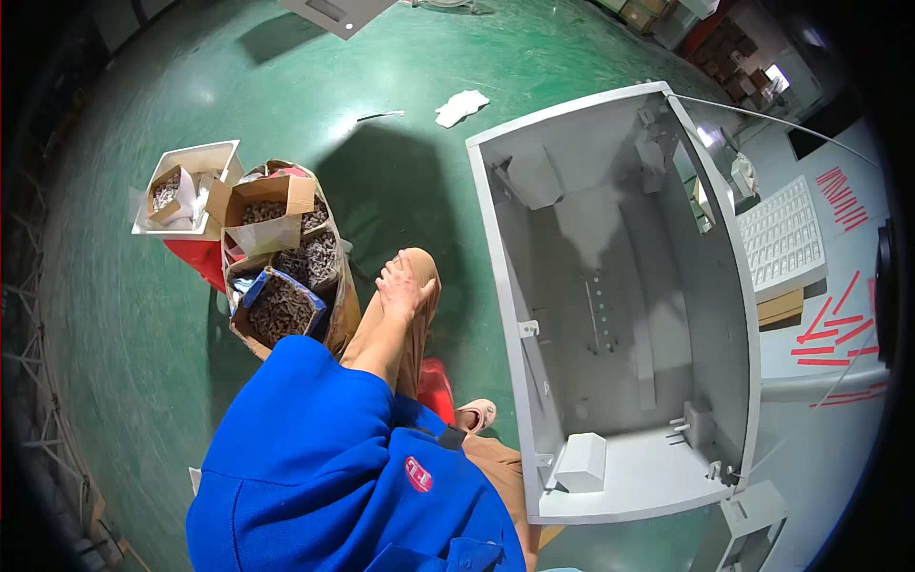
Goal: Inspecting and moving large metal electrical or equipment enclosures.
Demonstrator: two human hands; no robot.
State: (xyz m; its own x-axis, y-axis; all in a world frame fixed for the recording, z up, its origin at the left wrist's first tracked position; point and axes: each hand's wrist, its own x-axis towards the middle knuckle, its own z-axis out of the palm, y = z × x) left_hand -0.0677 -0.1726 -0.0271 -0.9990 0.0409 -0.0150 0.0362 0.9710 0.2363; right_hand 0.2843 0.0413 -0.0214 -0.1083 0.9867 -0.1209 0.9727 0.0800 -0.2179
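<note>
My left hand [405, 287] rests on my bent knee, with its fingers laid over the tan trouser leg and nothing in them. Its bare forearm comes out of a blue sleeve. My right hand does not show. Just left of the knee stand open cardboard boxes full of small screws or bolts; the blue-edged box [317, 303] is the nearest. To my right is a large grey metal cabinet shell [610, 286], its open side facing up. A white angular block [581, 463] sits inside its near end, and small studs and brackets stick out from its inner walls.
A white tray [229, 170] with a small box of hardware stands beyond the cardboard boxes. Red strips [829, 334] and a pale sheet with rows of small shapes [783, 238] lie right of the cabinet. Crumpled white paper [462, 108] is on the green floor.
</note>
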